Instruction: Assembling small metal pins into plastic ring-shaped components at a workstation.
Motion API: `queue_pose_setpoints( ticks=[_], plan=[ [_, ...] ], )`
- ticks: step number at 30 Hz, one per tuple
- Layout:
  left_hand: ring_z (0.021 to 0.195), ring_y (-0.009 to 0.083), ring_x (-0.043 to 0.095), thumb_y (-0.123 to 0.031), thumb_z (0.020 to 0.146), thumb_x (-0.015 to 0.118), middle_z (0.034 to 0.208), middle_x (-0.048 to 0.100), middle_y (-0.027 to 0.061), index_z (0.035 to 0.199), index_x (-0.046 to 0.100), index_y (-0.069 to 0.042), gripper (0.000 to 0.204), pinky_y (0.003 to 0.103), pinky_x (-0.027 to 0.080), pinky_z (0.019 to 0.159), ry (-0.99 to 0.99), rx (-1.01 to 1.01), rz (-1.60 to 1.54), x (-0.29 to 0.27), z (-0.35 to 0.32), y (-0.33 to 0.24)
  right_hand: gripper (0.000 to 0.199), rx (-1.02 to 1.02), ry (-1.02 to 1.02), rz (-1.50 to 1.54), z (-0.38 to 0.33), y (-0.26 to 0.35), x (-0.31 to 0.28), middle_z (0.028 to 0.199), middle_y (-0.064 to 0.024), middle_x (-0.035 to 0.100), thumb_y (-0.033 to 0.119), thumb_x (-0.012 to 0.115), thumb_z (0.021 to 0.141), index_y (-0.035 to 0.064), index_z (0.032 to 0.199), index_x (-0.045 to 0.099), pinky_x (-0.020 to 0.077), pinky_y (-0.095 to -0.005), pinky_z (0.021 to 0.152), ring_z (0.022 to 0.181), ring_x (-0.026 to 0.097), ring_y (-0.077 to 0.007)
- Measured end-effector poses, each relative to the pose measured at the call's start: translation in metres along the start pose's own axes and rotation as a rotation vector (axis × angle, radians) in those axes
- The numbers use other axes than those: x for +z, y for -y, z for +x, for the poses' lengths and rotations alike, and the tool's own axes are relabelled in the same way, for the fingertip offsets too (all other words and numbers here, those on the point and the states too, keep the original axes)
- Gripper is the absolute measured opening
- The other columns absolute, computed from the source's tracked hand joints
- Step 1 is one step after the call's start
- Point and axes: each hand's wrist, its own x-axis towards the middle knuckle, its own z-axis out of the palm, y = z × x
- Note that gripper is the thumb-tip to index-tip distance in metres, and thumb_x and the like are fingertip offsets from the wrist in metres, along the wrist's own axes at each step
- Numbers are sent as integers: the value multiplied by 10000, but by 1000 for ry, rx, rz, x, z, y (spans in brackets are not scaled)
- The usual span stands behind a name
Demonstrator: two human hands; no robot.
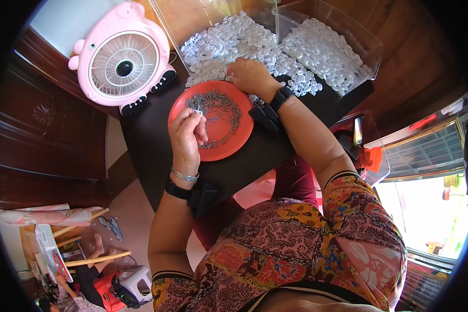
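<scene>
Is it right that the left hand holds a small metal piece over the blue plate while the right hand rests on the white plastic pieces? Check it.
Not quite: the plate is red, not blue, as the head view shows. The left hand does hold a small metal piece over it, and the right hand rests on the white plastic pieces.

Tabletop [156, 145] | plate [234, 143] at centre, metal clips [218, 106] on it | loose heap of plastic rings [229, 44] behind plate, toward far edge | clear box [372, 49] of rings at far right corner | fan [122, 57] at far left corner
</scene>
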Motion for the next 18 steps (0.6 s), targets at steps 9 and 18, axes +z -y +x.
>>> queue_pose_setpoints(
  ticks=[9, 18],
  plan=[
    [430, 62, 429, -154, 874, 499, 546, 482, -13, 712, 545, -42, 202, 185, 282, 385, 5, -3, 16, 1, 0, 1, 160, 65, 55, 91, 2, -2, -8, 858, -156, 657, 159, 543, 730, 70, 821, 639, 500, -426, 738, 834, 632, -338],
    [460, 79, 450, -173, 881, 491, 570, 483, -7, 767, 560, -39, 189, 193, 305, 417, -33, 7, 43, -2, -1, 0, 205, 201, 157, 1129, -4, 29, -33, 793, -38, 637, 110, 657, 794, 4, 964, 618, 471, -235, 686, 718, 603, -111]
  ],
)
